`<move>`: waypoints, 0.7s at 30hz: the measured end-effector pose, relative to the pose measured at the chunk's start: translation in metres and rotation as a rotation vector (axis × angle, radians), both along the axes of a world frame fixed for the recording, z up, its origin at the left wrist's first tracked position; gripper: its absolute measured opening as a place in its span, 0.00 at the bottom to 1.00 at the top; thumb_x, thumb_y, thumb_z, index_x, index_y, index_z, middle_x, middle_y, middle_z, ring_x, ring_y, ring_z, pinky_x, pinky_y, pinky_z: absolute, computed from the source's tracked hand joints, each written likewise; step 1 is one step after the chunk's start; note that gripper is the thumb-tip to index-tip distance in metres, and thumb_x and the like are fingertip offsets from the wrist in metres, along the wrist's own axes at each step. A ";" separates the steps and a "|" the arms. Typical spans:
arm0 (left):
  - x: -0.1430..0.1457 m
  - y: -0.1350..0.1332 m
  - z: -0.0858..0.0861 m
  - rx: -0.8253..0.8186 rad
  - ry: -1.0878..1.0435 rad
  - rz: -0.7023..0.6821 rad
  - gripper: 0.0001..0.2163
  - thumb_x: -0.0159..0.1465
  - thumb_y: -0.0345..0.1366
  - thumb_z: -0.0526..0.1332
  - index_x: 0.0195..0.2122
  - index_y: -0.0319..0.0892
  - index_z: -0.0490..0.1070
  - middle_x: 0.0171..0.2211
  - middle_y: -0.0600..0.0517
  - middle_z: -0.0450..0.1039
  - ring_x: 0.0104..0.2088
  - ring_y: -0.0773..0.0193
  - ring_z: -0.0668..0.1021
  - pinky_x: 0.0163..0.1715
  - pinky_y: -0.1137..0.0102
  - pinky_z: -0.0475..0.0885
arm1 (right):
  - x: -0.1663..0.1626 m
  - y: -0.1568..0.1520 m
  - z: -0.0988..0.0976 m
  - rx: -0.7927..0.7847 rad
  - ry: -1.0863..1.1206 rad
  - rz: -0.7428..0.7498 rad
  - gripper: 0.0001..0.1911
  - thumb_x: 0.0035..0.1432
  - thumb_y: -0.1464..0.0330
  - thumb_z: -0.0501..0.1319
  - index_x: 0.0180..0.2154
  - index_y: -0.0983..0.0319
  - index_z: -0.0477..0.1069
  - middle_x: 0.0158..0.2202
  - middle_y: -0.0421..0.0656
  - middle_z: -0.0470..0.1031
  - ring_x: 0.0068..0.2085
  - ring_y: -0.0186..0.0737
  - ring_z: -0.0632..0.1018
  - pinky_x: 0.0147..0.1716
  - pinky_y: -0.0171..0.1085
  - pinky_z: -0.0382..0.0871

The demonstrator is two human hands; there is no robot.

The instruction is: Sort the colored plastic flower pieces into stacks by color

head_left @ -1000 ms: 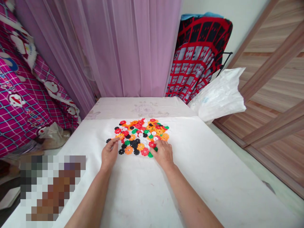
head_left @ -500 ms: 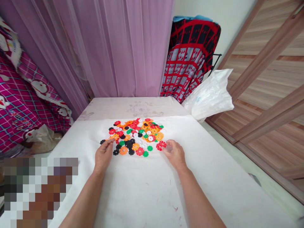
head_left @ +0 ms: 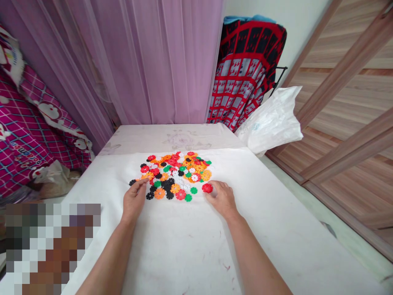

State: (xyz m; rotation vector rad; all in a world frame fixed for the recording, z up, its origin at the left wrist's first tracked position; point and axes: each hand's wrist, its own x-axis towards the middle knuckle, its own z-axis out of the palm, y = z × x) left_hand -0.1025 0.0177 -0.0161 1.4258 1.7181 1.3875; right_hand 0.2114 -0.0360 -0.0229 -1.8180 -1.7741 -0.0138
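step: seemingly parting single discs from the heap (head_left: 175, 174) | right hand (head_left: 222, 198) half curled, fingertips against red disc (head_left: 207, 188), flat on cloth (head_left: 184, 246) just right of heap, pinched or not: cannot tell | left hand (head_left: 134, 200) thumb and forefinger nearly closed at heap's left edge, hold unclear | next: calls for light rim pinch, neighbours undisturbed

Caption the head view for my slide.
Left hand at a pile of flower discs on a white table; right hand touching a red disc.

No readable text or labels.
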 end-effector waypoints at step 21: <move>0.002 -0.001 0.000 -0.010 0.025 -0.015 0.14 0.59 0.43 0.57 0.39 0.46 0.78 0.42 0.51 0.81 0.46 0.58 0.80 0.51 0.64 0.71 | -0.028 -0.001 0.013 0.102 -0.007 0.146 0.08 0.54 0.67 0.62 0.39 0.58 0.75 0.46 0.43 0.76 0.46 0.42 0.72 0.45 0.39 0.58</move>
